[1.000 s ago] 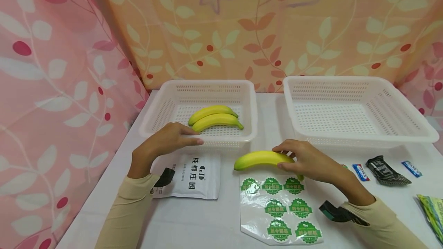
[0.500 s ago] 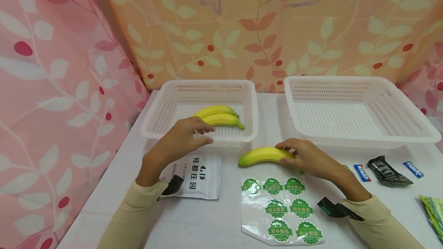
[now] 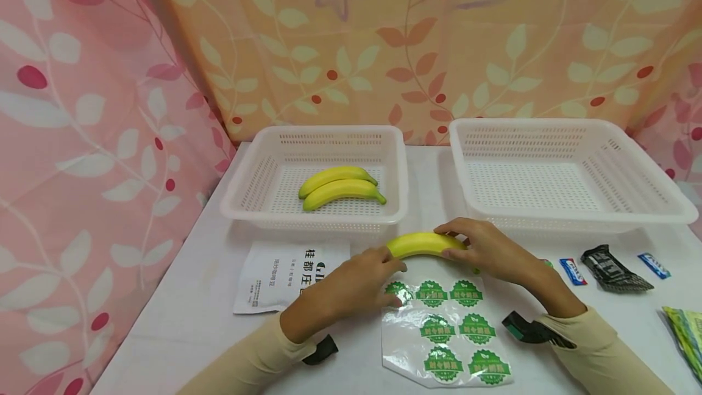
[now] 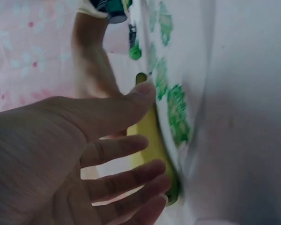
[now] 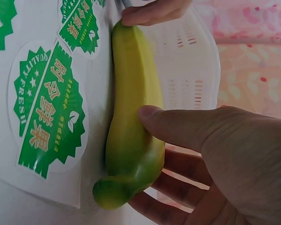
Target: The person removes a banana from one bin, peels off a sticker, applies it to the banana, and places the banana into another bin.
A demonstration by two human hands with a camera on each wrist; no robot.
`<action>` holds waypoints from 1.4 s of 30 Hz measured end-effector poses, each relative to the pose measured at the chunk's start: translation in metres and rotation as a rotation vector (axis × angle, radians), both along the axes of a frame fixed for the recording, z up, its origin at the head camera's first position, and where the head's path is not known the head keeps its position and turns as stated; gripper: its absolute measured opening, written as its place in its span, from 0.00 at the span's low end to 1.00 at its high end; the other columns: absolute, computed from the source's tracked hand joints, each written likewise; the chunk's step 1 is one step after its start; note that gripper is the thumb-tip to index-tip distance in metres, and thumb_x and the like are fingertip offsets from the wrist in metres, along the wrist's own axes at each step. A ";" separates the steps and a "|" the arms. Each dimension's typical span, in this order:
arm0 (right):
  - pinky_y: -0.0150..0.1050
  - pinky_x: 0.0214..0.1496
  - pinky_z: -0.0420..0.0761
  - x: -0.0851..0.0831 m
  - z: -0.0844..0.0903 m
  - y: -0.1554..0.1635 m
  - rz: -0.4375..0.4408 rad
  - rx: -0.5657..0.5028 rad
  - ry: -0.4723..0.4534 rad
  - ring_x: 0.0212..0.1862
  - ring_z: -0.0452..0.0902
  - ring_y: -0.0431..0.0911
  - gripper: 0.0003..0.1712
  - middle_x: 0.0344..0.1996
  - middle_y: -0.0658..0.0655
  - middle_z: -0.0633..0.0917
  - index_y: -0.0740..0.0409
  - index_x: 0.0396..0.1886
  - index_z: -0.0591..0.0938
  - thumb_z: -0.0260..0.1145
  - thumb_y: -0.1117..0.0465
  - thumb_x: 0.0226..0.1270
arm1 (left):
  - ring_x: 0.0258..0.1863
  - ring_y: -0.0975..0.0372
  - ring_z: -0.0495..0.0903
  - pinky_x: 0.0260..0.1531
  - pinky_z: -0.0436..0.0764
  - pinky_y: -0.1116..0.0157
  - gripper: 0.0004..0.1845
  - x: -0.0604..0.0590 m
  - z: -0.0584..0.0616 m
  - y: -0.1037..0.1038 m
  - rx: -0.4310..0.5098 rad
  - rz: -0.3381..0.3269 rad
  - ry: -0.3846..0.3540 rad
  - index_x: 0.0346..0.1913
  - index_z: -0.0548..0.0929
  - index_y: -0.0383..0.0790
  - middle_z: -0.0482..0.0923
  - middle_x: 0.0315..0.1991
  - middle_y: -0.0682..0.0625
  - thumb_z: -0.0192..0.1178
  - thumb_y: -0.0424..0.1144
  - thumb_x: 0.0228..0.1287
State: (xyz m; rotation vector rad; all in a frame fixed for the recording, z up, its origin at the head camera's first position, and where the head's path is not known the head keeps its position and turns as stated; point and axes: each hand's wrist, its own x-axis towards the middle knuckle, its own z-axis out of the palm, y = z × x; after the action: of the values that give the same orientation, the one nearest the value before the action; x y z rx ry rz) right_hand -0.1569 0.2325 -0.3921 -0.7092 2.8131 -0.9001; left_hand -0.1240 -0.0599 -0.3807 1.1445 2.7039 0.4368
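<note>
A yellow banana (image 3: 421,244) with green ends lies along the top edge of a sheet of round green stickers (image 3: 437,329). Near its stem end my right hand (image 3: 485,252) holds it, thumb on one side and fingers on the other, as the right wrist view shows on the banana (image 5: 133,93). My left hand (image 3: 362,282) is at the other end, fingertips right at the tip. Its thumb and fingers stand apart in the left wrist view, in front of the banana (image 4: 152,136). Two more bananas (image 3: 344,192) lie side by side in the left white basket (image 3: 318,218).
A second white basket (image 3: 570,217) stands at the back right. Under the left forearm is a white pouch (image 3: 269,276) with black lettering. To the right lie a black wrapped packet (image 3: 614,270), two small blue packets (image 3: 573,272) and a green-yellow bag (image 3: 685,340).
My left hand has moved from the left basket's front rim down and right to the banana's tip. The right hand keeps hold of the banana, which has shifted slightly back.
</note>
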 end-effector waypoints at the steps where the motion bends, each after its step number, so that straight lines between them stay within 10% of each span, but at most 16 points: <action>1: 0.49 0.52 0.87 0.000 0.000 0.000 0.001 0.001 0.000 0.52 0.83 0.49 0.24 0.55 0.54 0.88 0.59 0.63 0.85 0.77 0.59 0.69 | 0.45 0.64 0.75 0.46 0.78 0.68 0.30 0.002 -0.003 0.002 -0.023 0.003 0.016 0.66 0.83 0.47 0.79 0.53 0.52 0.76 0.52 0.64; 9: 0.48 0.52 0.86 -0.002 -0.001 0.002 0.005 0.008 0.008 0.52 0.83 0.48 0.24 0.54 0.53 0.89 0.59 0.62 0.85 0.77 0.59 0.68 | 0.41 0.61 0.76 0.38 0.75 0.68 0.32 0.012 -0.014 0.006 -0.096 0.005 0.182 0.64 0.82 0.47 0.76 0.50 0.50 0.78 0.54 0.59; 20: 0.56 0.58 0.84 0.000 0.001 0.000 -0.014 0.030 0.017 0.56 0.83 0.53 0.25 0.56 0.57 0.88 0.60 0.63 0.85 0.77 0.58 0.68 | 0.47 0.65 0.79 0.49 0.78 0.67 0.36 0.007 -0.015 0.009 -0.023 0.015 0.018 0.67 0.82 0.45 0.85 0.54 0.53 0.82 0.45 0.55; 25: 0.62 0.65 0.80 0.008 0.009 -0.007 -0.009 0.019 0.096 0.63 0.80 0.57 0.23 0.59 0.56 0.87 0.56 0.62 0.86 0.77 0.58 0.69 | 0.44 0.68 0.77 0.49 0.78 0.68 0.32 0.000 -0.015 0.007 0.071 0.067 -0.217 0.65 0.81 0.47 0.84 0.50 0.56 0.80 0.38 0.58; 31: 0.45 0.56 0.87 0.024 0.014 -0.022 0.157 -0.142 0.215 0.53 0.82 0.45 0.19 0.51 0.43 0.87 0.51 0.54 0.89 0.80 0.65 0.63 | 0.48 0.68 0.79 0.52 0.79 0.66 0.34 -0.011 -0.012 -0.001 0.190 0.111 -0.464 0.66 0.77 0.54 0.84 0.53 0.55 0.80 0.39 0.59; 42: 0.39 0.62 0.80 0.041 0.004 -0.046 0.375 -0.151 0.138 0.58 0.78 0.40 0.17 0.51 0.39 0.85 0.44 0.51 0.90 0.82 0.59 0.62 | 0.26 0.59 0.86 0.37 0.88 0.60 0.39 -0.024 -0.008 -0.008 0.465 0.174 -0.862 0.70 0.75 0.48 0.75 0.68 0.42 0.80 0.34 0.56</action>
State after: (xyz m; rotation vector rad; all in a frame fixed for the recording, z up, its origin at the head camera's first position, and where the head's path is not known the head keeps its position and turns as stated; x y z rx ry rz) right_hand -0.1163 0.1866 -0.3881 -1.3120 2.6031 -1.0290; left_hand -0.1478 -0.0679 -0.3886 0.5702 1.9681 1.2865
